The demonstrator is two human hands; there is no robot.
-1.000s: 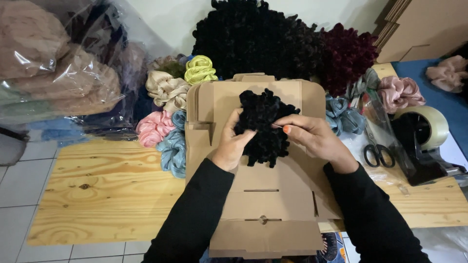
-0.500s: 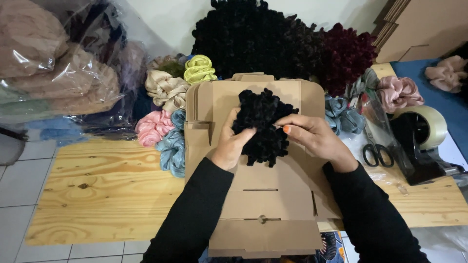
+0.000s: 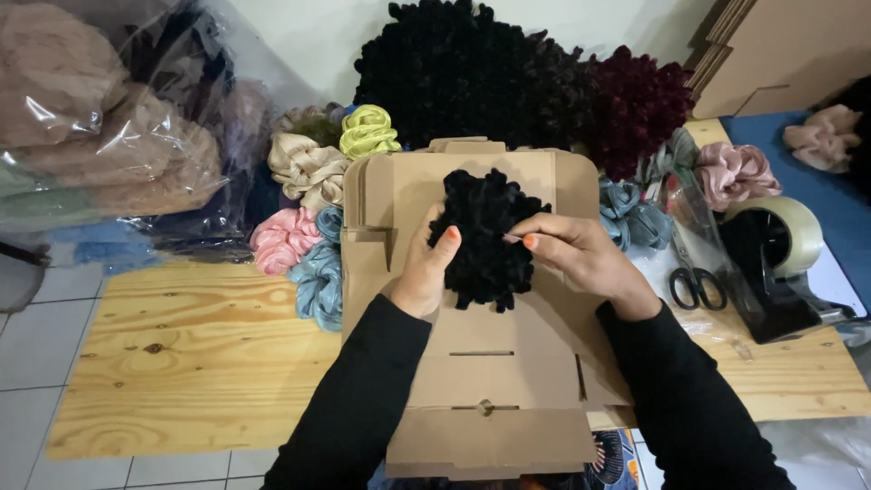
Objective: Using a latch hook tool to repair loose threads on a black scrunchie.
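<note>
A black velvet scrunchie bundle (image 3: 488, 238) lies on a flat, unfolded cardboard box (image 3: 490, 381) in the middle of the wooden table. My left hand (image 3: 423, 269) grips the bundle's left side, thumb on top. My right hand (image 3: 579, 257) holds its right side, fingertips pinching into the fabric. Both arms wear black sleeves.
A big heap of black (image 3: 472, 73) and dark red scrunchies (image 3: 640, 104) sits behind the box. Pink (image 3: 283, 240), blue (image 3: 318, 281), beige and yellow-green (image 3: 367, 132) scrunchies lie left. Scissors (image 3: 689, 281) and a tape dispenser (image 3: 771, 263) stand right. Plastic bags of fabric (image 3: 100, 136) fill the far left.
Both hands have stayed on the black bundle, with only slight shifts of the fingers. Nothing else has moved.
</note>
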